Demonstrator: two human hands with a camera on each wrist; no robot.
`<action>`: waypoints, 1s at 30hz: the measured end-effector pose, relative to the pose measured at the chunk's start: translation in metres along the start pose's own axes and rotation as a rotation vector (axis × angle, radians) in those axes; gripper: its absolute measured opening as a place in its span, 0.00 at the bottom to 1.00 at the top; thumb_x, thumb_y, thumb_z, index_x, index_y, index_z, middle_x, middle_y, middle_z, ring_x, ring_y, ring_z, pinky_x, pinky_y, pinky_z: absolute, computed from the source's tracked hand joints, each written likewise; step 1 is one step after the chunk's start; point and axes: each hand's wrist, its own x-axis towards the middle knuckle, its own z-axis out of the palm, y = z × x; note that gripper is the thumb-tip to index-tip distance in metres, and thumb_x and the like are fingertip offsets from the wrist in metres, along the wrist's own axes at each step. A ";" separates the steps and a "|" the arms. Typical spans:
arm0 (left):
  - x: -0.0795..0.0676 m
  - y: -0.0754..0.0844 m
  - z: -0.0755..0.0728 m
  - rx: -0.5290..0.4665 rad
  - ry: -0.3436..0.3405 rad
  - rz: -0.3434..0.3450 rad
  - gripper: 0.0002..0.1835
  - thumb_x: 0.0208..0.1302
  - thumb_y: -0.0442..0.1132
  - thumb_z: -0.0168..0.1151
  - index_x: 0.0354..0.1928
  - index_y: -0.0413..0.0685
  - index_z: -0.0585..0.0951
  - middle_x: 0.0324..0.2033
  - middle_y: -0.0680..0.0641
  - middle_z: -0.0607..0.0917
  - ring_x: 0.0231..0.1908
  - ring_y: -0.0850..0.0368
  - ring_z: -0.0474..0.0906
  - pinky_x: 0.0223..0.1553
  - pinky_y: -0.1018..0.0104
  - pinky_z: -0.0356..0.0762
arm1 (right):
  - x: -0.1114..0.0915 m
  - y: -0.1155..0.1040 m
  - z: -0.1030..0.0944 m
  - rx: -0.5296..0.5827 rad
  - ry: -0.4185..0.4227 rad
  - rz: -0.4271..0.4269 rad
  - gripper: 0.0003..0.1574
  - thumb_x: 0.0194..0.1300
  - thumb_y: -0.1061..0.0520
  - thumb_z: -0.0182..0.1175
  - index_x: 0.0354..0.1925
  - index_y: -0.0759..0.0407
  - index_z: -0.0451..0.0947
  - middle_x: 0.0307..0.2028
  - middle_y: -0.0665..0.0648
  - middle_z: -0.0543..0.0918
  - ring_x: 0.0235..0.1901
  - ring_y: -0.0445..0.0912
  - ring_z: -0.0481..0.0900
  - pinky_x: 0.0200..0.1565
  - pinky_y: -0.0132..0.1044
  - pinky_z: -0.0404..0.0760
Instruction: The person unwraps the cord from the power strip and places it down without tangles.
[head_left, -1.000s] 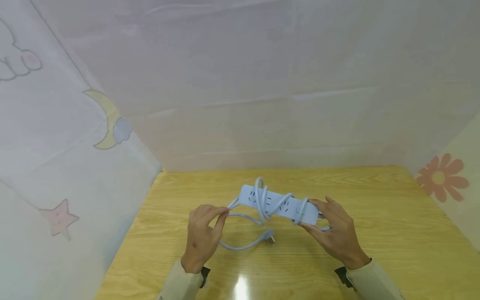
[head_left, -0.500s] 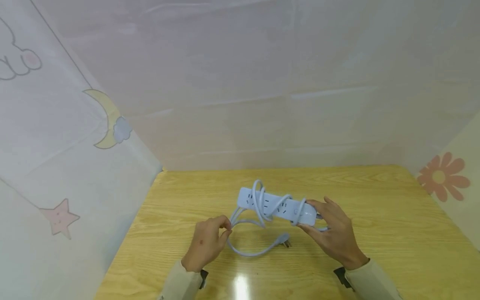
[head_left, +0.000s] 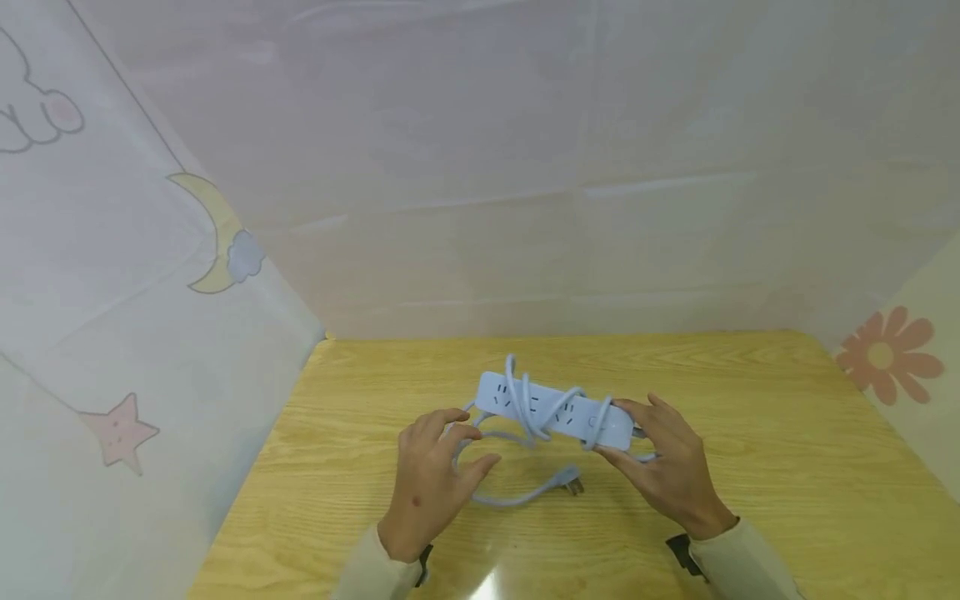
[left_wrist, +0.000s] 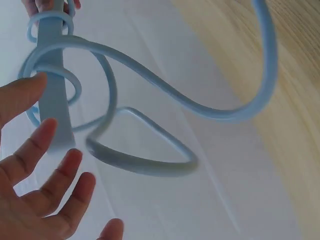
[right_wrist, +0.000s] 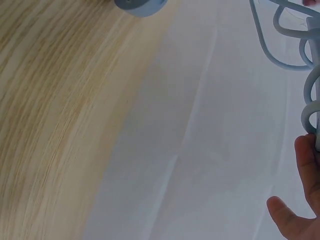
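A white power strip (head_left: pixel 577 418) is held tilted over the table, its own cord wound loosely around it. My right hand (head_left: pixel 671 471) grips its right end between thumb and fingers, with the switch end beside the fingertips. Left of the strip, my left hand (head_left: pixel 427 479) has its fingers spread beside hanging loops of cord. In the left wrist view those loose cord loops (left_wrist: pixel 145 165) hang past the fingertips, and the strip's side (left_wrist: pixel 55 117) shows behind the thumb. The three-pin plug (head_left: pixel 567 477) dangles below the strip at the cord's end.
A wooden table (head_left: pixel 360 375) lies beneath both hands. Pale cloth walls enclose it at the back and sides, printed with a moon (head_left: pixel 217 242), a star (head_left: pixel 123 429) and a red flower (head_left: pixel 888 354). Light glares near the table's front edge.
My left hand has let go of the cord it was pinching; its fingers spread and it shifted right. The plug swung right and the loops dropped. The right hand keeps its grip, barely moving.
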 end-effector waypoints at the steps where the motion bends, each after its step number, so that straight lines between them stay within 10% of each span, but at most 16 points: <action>1: 0.001 0.003 0.001 0.009 0.015 0.015 0.22 0.36 0.42 0.87 0.33 0.47 0.84 0.42 0.45 0.84 0.46 0.46 0.80 0.43 0.45 0.72 | 0.000 0.000 0.000 0.003 -0.003 0.003 0.44 0.68 0.30 0.54 0.48 0.72 0.80 0.39 0.65 0.86 0.23 0.50 0.83 0.68 0.43 0.64; 17: 0.010 0.029 0.036 0.121 0.164 0.110 0.19 0.41 0.53 0.82 0.32 0.51 0.87 0.30 0.56 0.89 0.36 0.58 0.82 0.48 0.44 0.67 | -0.003 0.002 0.004 0.023 -0.005 0.023 0.45 0.67 0.30 0.56 0.47 0.72 0.80 0.39 0.66 0.86 0.23 0.51 0.83 0.70 0.36 0.59; 30: 0.010 0.032 0.042 0.163 0.159 0.094 0.10 0.42 0.38 0.80 0.23 0.52 0.84 0.24 0.57 0.87 0.33 0.59 0.82 0.48 0.42 0.67 | -0.004 0.001 0.002 0.022 -0.018 0.052 0.45 0.66 0.29 0.56 0.48 0.72 0.80 0.40 0.66 0.86 0.24 0.52 0.85 0.68 0.45 0.64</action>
